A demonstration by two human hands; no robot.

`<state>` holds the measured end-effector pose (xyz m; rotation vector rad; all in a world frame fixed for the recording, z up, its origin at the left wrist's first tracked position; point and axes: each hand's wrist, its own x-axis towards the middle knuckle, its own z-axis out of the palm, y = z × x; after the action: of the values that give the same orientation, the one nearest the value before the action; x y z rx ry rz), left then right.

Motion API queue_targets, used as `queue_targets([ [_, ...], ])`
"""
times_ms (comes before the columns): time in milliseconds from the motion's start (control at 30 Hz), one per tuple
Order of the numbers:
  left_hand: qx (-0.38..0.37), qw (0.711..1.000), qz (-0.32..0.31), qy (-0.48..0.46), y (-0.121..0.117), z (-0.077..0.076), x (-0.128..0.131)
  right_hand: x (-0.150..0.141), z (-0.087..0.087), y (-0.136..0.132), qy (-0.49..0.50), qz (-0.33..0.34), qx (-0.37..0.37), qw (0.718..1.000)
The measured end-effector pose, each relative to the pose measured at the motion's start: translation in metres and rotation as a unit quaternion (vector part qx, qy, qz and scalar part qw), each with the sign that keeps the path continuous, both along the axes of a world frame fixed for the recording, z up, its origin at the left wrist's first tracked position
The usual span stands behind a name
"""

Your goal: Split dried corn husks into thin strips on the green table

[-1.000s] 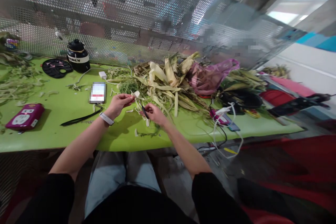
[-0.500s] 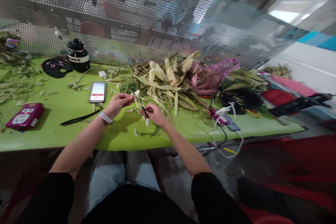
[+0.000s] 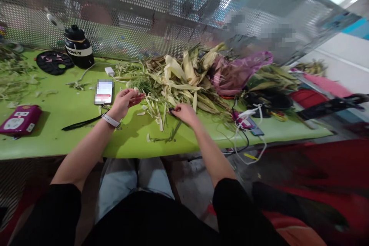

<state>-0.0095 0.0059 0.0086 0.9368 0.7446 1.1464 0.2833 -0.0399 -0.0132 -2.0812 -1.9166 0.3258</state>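
Observation:
A heap of corn husks (image 3: 184,80) lies on the green table (image 3: 72,138) in front of me. My left hand (image 3: 124,100) hovers just left of the heap, fingers loosely curled, pinching a small pale piece (image 3: 136,90) at its fingertips. My right hand (image 3: 184,112) rests at the heap's near edge with fingers closed round a small dark tool (image 3: 171,111). Loose husk strips (image 3: 158,111) lie between the two hands.
A phone (image 3: 103,91) with a black strap (image 3: 82,123) lies left of my left hand. A pink box (image 3: 19,119), black lid (image 3: 54,62) and black jar (image 3: 78,48) stand further left. A pink bag (image 3: 233,75), white cables (image 3: 248,123) and a perforated metal screen (image 3: 129,15) bound the right and back.
My right hand has moved forward to the edge of the husk heap. My left hand has shifted slightly away from it. The camera has tilted down a little.

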Motion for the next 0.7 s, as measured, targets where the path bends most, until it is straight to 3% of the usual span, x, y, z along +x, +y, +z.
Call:
queue_targets([
  [133, -0.003, 1.0, 0.025, 0.011, 0.0, 0.003, 0.0, 0.0, 0.009, 0.003, -0.072, 0.018, -0.085, 0.994],
  [267, -0.002, 0.997, 0.071, 0.009, 0.004, 0.008, -0.003, 0.004, 0.026, 0.011, -0.045, 0.055, -0.119, 0.99],
  [467, 0.046, 0.993, 0.103, 0.017, 0.009, 0.013, -0.01, -0.019, 0.043, 0.027, 0.033, 0.07, 0.012, 0.997],
  [700, 0.078, 0.99, 0.111, 0.029, 0.012, 0.01, -0.013, -0.054, 0.024, 0.057, 0.128, 0.128, 0.071, 0.981],
])
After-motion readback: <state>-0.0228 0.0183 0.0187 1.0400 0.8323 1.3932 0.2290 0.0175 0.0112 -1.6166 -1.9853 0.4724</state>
